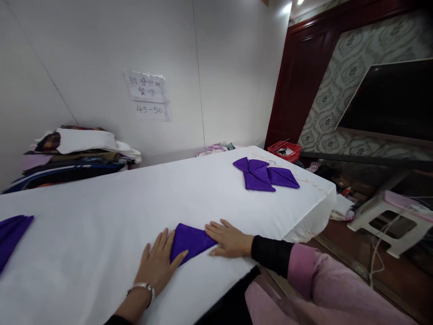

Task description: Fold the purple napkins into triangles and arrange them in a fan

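Observation:
A folded purple napkin lies on the white tablecloth close in front of me. Against its left edge rests my left hand, fingers stretched out flat, the thumb over the cloth. My right hand lies flat at the napkin's right tip, its fingers spread and touching that corner. Neither hand grips the fabric. Farther back on the right, several folded purple napkins lie grouped together. More purple cloth shows at the left edge, partly cut off by the frame.
Piled clothes stand behind the table at the left, below a handwritten paper sign. A red basket is beyond the far right corner. On the floor at right stands a plastic stool with a trailing cable.

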`<state>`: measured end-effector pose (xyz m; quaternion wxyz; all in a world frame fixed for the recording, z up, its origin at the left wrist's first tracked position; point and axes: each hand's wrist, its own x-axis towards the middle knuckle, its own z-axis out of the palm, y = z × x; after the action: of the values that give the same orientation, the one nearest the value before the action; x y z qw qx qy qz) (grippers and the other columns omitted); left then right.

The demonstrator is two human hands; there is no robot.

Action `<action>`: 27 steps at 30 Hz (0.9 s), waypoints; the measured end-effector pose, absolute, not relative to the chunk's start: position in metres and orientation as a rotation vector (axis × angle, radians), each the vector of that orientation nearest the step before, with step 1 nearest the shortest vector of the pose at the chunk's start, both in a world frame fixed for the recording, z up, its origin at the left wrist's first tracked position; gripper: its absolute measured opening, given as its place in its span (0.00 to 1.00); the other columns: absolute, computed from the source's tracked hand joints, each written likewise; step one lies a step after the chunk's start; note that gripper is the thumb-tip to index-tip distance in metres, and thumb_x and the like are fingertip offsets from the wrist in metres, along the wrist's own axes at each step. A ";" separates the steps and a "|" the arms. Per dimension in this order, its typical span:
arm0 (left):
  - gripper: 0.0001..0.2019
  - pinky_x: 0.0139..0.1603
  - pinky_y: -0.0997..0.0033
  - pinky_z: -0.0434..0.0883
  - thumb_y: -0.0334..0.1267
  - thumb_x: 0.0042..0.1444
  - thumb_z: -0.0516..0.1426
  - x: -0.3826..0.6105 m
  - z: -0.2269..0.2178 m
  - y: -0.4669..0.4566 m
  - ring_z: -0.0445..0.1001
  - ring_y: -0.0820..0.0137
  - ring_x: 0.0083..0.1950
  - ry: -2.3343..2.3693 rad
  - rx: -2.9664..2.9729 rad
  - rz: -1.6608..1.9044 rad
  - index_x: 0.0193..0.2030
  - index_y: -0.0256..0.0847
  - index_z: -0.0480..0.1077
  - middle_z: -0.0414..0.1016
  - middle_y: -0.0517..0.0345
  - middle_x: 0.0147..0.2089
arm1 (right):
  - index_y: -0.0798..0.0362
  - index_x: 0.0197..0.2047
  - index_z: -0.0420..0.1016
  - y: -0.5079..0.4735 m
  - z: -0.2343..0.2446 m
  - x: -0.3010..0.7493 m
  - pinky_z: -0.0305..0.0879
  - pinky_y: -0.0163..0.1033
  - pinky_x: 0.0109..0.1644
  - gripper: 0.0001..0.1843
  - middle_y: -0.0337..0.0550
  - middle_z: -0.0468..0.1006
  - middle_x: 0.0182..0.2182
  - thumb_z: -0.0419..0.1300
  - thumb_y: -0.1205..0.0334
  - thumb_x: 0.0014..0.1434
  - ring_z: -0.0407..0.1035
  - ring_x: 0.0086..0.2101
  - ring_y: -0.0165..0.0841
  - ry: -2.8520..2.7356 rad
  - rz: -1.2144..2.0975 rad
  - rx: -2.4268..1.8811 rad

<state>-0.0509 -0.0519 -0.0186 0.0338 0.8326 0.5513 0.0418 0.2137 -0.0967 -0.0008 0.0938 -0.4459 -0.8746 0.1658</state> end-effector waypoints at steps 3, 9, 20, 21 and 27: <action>0.36 0.66 0.43 0.48 0.55 0.58 0.45 -0.052 -0.021 -0.053 0.46 0.54 0.70 1.716 2.553 0.144 0.68 0.34 0.49 0.45 0.43 0.71 | 0.58 0.69 0.41 -0.106 0.001 0.227 0.28 0.54 0.67 0.44 0.55 0.44 0.67 0.46 0.38 0.61 0.36 0.66 0.42 -2.602 0.519 -1.379; 0.34 0.65 0.42 0.50 0.53 0.59 0.45 -0.051 -0.019 -0.054 0.49 0.54 0.69 1.711 2.577 0.175 0.67 0.34 0.51 0.48 0.42 0.70 | 0.60 0.69 0.42 -0.108 0.024 0.222 0.31 0.55 0.67 0.44 0.58 0.41 0.67 0.44 0.37 0.61 0.33 0.66 0.43 -2.552 0.442 -1.516; 0.35 0.66 0.45 0.49 0.52 0.58 0.44 -0.048 -0.014 -0.056 0.47 0.56 0.70 1.741 2.558 0.086 0.68 0.33 0.48 0.50 0.43 0.69 | 0.63 0.66 0.49 -0.066 0.012 0.141 0.44 0.57 0.65 0.41 0.59 0.50 0.66 0.46 0.38 0.61 0.42 0.65 0.45 -2.697 0.246 -1.138; 0.35 0.66 0.45 0.49 0.52 0.58 0.44 -0.047 -0.013 -0.056 0.47 0.56 0.70 1.743 2.557 0.082 0.68 0.32 0.48 0.49 0.43 0.70 | 0.63 0.66 0.49 -0.065 0.008 0.142 0.43 0.57 0.65 0.41 0.59 0.50 0.66 0.46 0.38 0.61 0.42 0.65 0.44 -2.704 0.241 -1.131; 0.35 0.66 0.46 0.49 0.51 0.58 0.42 -0.057 -0.019 -0.056 0.46 0.57 0.70 1.753 2.546 0.042 0.68 0.31 0.47 0.48 0.44 0.70 | 0.62 0.66 0.48 -0.068 -0.001 0.154 0.41 0.57 0.65 0.41 0.56 0.49 0.66 0.45 0.38 0.62 0.41 0.65 0.43 -2.684 0.305 -1.151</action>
<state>-0.0566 -0.0559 -0.0195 0.0249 0.8233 0.5669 0.0135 0.1538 -0.0678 -0.0012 0.1026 -0.3899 -0.9093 0.1033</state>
